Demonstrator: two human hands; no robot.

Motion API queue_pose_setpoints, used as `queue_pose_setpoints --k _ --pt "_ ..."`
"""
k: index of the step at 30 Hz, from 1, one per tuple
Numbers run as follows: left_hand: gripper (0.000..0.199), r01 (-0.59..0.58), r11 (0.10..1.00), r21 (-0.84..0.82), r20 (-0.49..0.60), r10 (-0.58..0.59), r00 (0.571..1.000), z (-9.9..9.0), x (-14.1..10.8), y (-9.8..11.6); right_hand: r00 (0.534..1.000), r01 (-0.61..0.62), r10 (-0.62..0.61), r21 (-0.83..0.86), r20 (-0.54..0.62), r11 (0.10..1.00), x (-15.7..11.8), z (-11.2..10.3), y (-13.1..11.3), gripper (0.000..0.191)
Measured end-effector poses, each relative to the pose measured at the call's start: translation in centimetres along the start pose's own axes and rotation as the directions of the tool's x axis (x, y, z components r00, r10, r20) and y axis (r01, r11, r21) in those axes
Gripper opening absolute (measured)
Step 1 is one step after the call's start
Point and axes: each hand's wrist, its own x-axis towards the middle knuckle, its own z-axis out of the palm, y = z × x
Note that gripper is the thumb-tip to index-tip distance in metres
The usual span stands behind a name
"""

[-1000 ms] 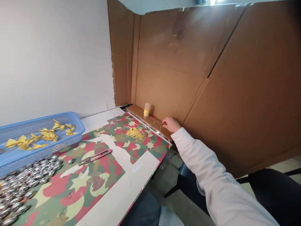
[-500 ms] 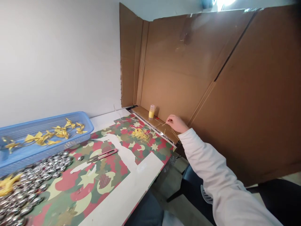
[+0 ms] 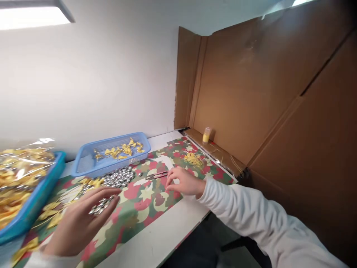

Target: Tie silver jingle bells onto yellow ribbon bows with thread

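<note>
My left hand [image 3: 80, 219] reaches in at the lower left, its thumb and fingers apart. Shiny silver beads [image 3: 102, 206] show through the gap between them; whether they lie on the table or touch the hand I cannot tell. Over the middle of the table, my right hand [image 3: 185, 181] is loosely curved, thumb apart from the fingers, with nothing visible in it. Just left of its fingertips lies a pair of thread snips [image 3: 156, 175], its handle partly hidden. Behind the left hand, yellow ribbon bows [image 3: 50, 212] on cords lie beside a bead pile [image 3: 119, 176].
A blue basket [image 3: 110, 167] with yellow bows stands by the wall. At far left, a teal tray [image 3: 41, 197] holds bagged yellow bows. Yellow cord scraps [image 3: 193, 159] lie toward the back right. A small yellow-filled bottle [image 3: 206, 135] stands against the cardboard partition [image 3: 237, 93].
My right hand has left the cardboard ledge, where it pinched a thin yellow cord, and come back over the table. My left hand has entered view. The view has swung left.
</note>
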Motion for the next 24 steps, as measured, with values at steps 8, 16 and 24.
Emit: queue_pose_setpoints --k 8,16,24 --pt "0.034 0.176 0.967 -0.187 0.383 -0.093 0.919 2.2 -0.8 2.8 0.994 0.063 -0.073 0.119 0.083 0.991 2.0 4.5 -1.2 0.010" --pt "0.043 0.410 0.830 -0.379 0.485 -0.199 0.851 3.7 -0.7 5.6 0.993 0.039 -0.066 0.259 0.095 0.965 1.2 3.7 -2.2 0.011" --pt "0.046 0.563 0.667 -0.488 0.615 -0.195 0.764 4.2 0.3 7.0 0.995 0.020 -0.053 0.370 0.080 0.929 0.3 2.4 -1.9 0.013"
